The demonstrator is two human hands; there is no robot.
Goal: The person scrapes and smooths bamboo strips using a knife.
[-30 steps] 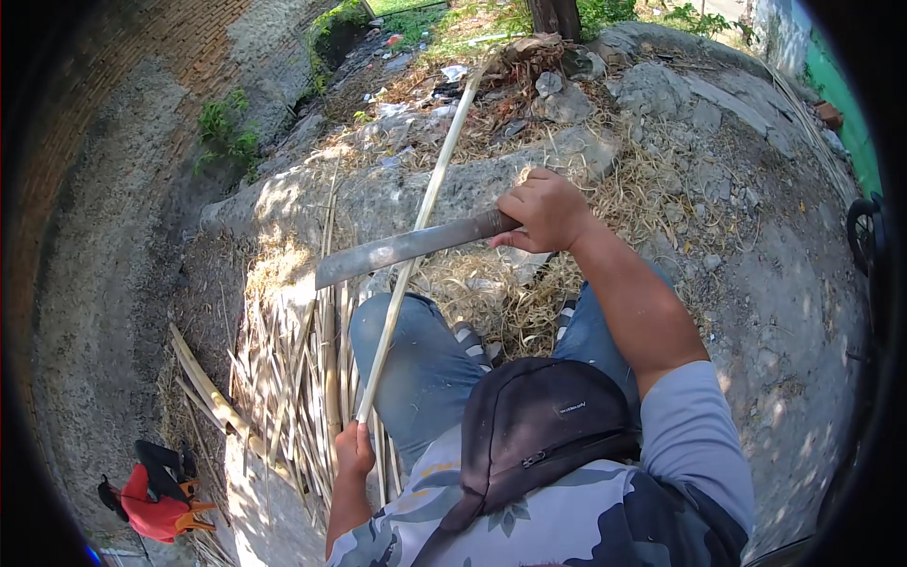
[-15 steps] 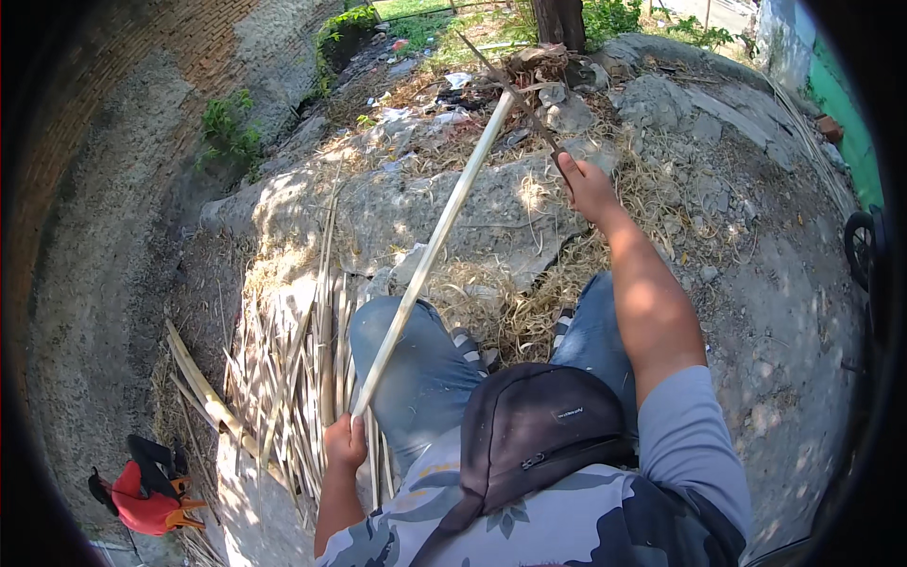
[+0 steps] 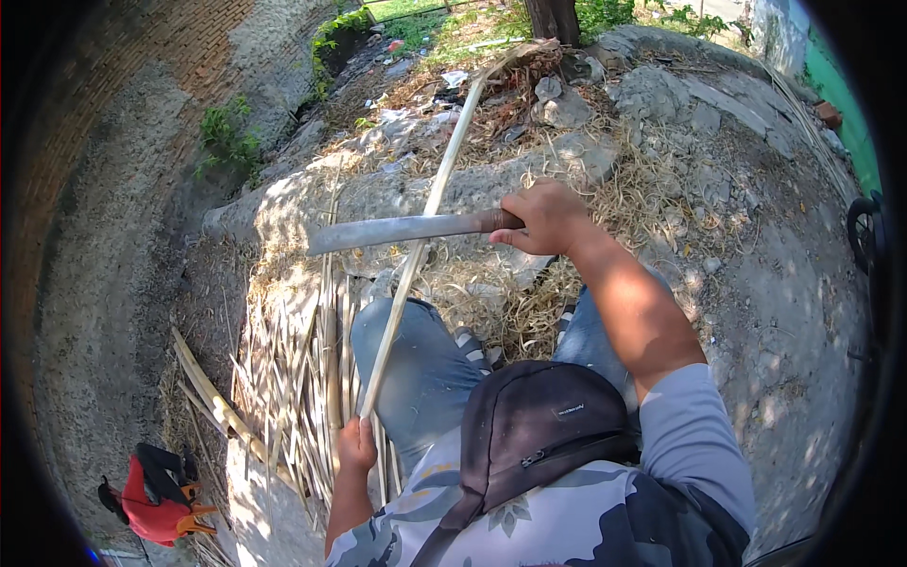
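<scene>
My left hand [image 3: 356, 446] is closed round the lower end of a long pale bamboo strip [image 3: 408, 274]. The strip slants up and away over my left knee, its far end reaching the low stump [image 3: 537, 59] by the tree. My right hand [image 3: 548, 217] grips the dark handle of a machete [image 3: 397, 232]. Its broad grey blade points left and crosses over the strip about midway. Whether blade and strip touch, I cannot tell. Left of my leg lies a heap of split bamboo strips [image 3: 293, 387].
Curled shavings [image 3: 520, 321] cover the ground between my feet. A thicker bamboo piece [image 3: 217, 402] lies left of the heap. Farther left, a person in red [image 3: 156, 506] sits on an orange seat. Rocks [image 3: 564, 106] and litter lie ahead, near the tree trunk [image 3: 553, 21].
The machete has swung from pointing away near the strip's far end to lying crosswise over its middle, my right hand coming nearer. The strip's far end has shifted slightly left and away.
</scene>
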